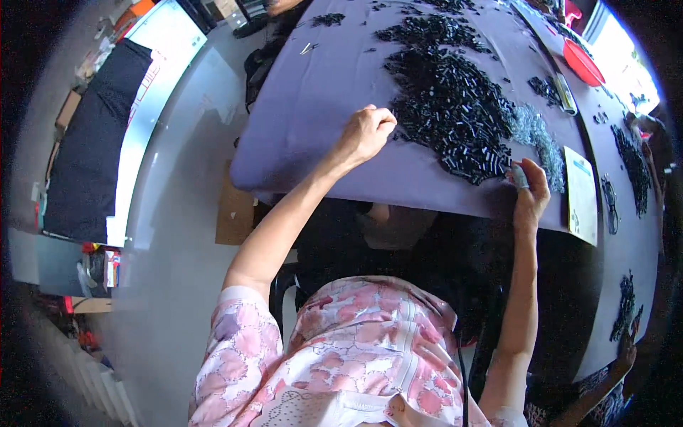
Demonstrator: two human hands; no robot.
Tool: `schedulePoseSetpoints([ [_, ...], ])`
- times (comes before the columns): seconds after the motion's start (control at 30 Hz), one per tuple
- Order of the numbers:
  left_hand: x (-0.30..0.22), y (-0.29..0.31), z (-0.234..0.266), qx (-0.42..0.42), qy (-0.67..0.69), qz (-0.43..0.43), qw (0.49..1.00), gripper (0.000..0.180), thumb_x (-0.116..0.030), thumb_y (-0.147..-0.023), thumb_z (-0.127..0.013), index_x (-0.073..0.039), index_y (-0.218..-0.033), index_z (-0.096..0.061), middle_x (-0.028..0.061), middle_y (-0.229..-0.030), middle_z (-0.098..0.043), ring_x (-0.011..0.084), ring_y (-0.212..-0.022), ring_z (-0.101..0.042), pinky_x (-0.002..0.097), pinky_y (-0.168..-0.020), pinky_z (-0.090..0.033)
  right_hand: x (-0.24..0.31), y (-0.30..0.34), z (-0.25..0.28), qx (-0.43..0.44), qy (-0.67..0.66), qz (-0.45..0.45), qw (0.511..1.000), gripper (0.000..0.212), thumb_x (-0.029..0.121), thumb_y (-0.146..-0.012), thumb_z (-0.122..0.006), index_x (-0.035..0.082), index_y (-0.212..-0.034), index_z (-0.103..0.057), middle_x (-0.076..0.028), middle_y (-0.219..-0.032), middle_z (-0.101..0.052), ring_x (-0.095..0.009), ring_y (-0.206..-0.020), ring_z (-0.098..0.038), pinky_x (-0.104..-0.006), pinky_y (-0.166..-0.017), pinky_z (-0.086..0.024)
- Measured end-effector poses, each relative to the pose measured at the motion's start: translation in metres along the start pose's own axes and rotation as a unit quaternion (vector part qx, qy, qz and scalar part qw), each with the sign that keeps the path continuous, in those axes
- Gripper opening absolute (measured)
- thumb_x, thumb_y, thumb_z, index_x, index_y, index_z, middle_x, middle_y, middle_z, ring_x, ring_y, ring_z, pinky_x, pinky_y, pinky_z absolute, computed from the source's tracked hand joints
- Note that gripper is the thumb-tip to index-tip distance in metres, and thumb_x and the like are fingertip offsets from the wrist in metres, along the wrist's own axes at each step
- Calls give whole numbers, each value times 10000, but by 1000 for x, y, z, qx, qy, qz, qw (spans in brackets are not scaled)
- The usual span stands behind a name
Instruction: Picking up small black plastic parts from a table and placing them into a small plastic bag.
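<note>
Left hand [366,132] pinches at the black pieces [448,107] (purple counter [320,107]); right hand [530,188] grips a small grey piece [519,174].

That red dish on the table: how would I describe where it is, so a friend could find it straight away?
Start at the big purple-covered table with the wide heap of small black pieces in its middle. Follow the heap to the far right corner, by the bright window. The red dish lies there, round and shallow, the only bright red thing on the table.

Heap of small black tubes [448,107] on purple cloth [320,107].
</note>
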State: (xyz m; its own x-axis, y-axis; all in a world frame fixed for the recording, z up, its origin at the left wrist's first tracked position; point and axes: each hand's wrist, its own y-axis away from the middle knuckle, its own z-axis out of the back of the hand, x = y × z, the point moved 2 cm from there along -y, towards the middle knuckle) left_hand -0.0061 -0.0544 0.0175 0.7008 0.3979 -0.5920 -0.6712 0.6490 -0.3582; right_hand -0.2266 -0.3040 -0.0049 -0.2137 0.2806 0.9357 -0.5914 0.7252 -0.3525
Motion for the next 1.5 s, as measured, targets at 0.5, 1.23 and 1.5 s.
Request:
schedulePoseSetpoints([
  [0.5,-30,6,-26,6,-153,-5,988,232,-251,-696,-672,-61,-822,-628,113,-831,-568,276,-809,-542,380,-733,-429,2,3,-7,40,54,28,997,293,-131,-727,-491,15,-963,-585,-37,-887,-624,-104,-850,-568,-229,-785,-438],
  [1.23,-78,110,16,31,590,231,773,236,-230,-911,-455,-28,-935,-573,24,-734,-546,41,-562,-436,180,-491,-359,101,73,-118,291,-59,15,955,284,-126,-681,-574,11,-929,-594,-47,-867,-611,-93,-744,-570,-228,-681,-457],
  [1.5,-74,123,8,-34,652,235,720,122,-167,-825,-603,-47,-845,-597,1,-679,-558,33,-511,-418,175,-442,-334,93,88,-136,271,-39,38,961,286,-94,-625,-654,9,-878,-573,-76,-975,-564,-145,-792,-586,-245,-671,-474],
])
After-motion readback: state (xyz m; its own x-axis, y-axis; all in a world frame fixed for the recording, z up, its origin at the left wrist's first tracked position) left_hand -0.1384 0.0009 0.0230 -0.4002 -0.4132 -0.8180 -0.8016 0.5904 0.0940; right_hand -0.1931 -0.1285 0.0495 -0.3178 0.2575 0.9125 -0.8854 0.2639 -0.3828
